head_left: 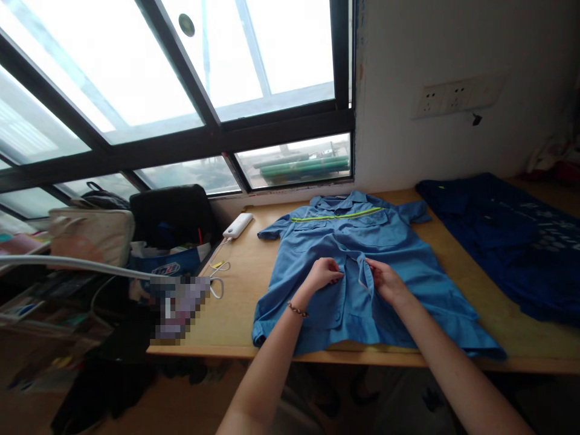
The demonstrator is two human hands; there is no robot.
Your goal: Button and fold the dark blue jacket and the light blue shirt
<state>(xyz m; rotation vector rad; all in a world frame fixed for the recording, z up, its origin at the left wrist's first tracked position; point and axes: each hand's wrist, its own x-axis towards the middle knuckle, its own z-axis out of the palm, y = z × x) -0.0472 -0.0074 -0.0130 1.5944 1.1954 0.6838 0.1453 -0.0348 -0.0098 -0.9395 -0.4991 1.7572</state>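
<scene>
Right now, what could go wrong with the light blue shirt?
The shirt reaches the front edge of the table, so a pull might slide it over. The right hand holds one front flap raised, apart from the other flap by the left hand, so they might end up uneven.

The left hand [324,272] and right hand [383,281] are bare, like both slim forearms [270,365]. Round the left wrist sits a thin, knobbly bracelet [298,310], brown with paler flecks; beaded or braided, too small to tell.
</scene>
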